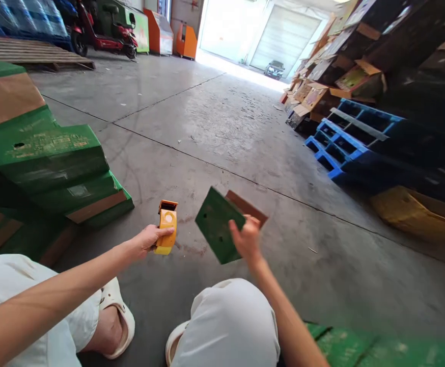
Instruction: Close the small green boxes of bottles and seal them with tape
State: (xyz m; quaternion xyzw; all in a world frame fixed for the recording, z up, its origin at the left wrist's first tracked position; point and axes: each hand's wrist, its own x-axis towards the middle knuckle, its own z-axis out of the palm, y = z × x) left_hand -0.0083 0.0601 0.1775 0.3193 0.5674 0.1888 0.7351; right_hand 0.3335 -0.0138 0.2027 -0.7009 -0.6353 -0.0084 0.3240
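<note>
A yellow tape dispenser (168, 224) is gripped in my left hand (150, 240), held upright above the concrete floor. To its right, my right hand (248, 238) holds a green cardboard piece (219, 224) by its right edge, the thumb on the green face. Behind that piece a brown cardboard flap (247, 206) shows; whether the two are joined is hard to tell. The dispenser and the cardboard are apart. Both hands are in front of my knees.
Green cartons (54, 158) are stacked at the left, and another green box (383, 346) lies at the lower right. Blue pallets (344, 137), a yellow carton (417, 214) and piled boxes stand at the right. A wooden pallet (27, 51) and red scooter (104, 38) are farther back.
</note>
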